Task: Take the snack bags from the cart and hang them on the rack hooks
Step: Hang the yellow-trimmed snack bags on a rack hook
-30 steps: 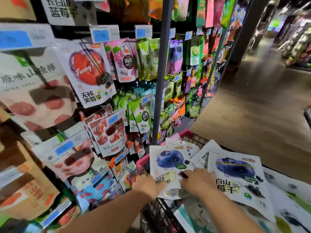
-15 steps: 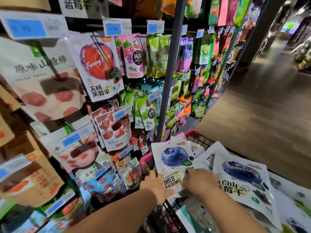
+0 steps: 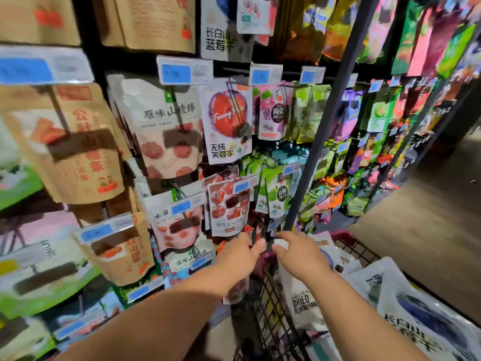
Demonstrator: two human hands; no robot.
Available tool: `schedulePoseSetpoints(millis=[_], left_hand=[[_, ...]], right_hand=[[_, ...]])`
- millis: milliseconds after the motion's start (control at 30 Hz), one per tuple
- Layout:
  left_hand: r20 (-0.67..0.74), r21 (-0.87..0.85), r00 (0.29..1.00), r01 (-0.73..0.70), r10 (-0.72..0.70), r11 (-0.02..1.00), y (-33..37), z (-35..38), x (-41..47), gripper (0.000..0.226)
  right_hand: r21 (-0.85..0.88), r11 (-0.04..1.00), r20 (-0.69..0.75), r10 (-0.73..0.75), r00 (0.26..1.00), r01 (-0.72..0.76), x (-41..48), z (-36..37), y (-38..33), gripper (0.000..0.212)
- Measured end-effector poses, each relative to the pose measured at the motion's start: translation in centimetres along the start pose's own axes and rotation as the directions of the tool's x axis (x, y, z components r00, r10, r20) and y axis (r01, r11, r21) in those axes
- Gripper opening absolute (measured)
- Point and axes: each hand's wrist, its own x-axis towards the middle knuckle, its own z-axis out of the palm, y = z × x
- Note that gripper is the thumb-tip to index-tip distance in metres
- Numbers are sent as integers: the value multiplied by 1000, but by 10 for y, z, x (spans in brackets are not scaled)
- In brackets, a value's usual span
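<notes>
Snack bag (image 3: 303, 295): white pouch, black print "DRIED BLUEBERRIES", motion-blurred. It stands at the cart's (image 3: 270, 324) front-left corner, against the wire wall. Long axis is near upright, top edge toward the rack (image 3: 325, 121).

Right hand (image 3: 299, 254) lies over the bag's top, thumb and forefinger spread; cannot tell if it grips. Left hand (image 3: 239, 256) is released, fingers extended, holding nothing.

A second white bag (image 3: 416, 324) along the cart's right edge reads "长白山".
</notes>
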Motion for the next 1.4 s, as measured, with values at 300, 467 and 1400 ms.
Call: schedulePoseSetpoints(millis=[300,467,1400], left_hand=[[-506,-198,856,3,-105,980,-57,-175,-63,34],[-768,-187,624,-7,-141,982,-84,-277,-132,37],[-948,-316,-81,134,-308,939,-179,-569,-331,67]], right_hand=[[144,827,-296,-488,821,544,13,-34,-210,28],[214,621,-428,-634,644,754,-20,-63,-337,27],[549,269,-230,-862,452,792,-121,-134,-670,61]])
